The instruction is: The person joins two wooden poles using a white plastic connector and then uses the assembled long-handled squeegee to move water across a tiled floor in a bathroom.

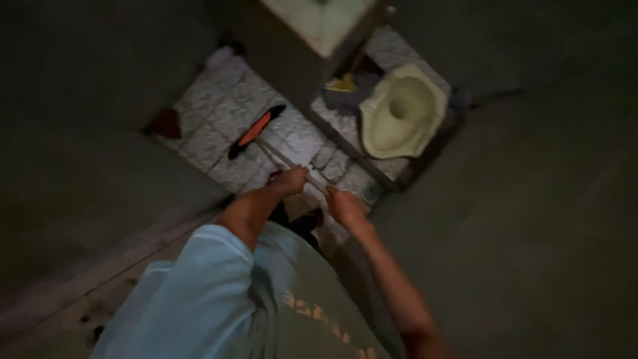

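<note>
Hands on a floor brush in a dim tiled washroom

You are looking down at your own two hands, both closed around one long pale handle (292, 163). Your left hand (290, 179) wraps it a little nearer the head; your right hand (345, 207) grips just behind, closer to your body, and the two hands sit near each other without touching. The handle runs away from you, up and to the left, to one floor brush head (256, 131), orange on top with dark bristles, resting on the grey patterned tile floor (212, 113) near its middle.

One pale squat toilet pan (403, 111) is set into a raised tiled step toward the far right edge of the floor. What lies in its bowl cannot be told in this light. One yellow object (341, 84), blurred and too small to identify, lies just left of the pan in shadow. One dark reddish object (166, 123) sits at the left edge of the tiles, against the wall; its kind is unclear.

One pale-topped block (319, 23) stands at the far edge, overhanging the tiles. Your light blue sleeve (193, 292) fills the lower left.
</note>
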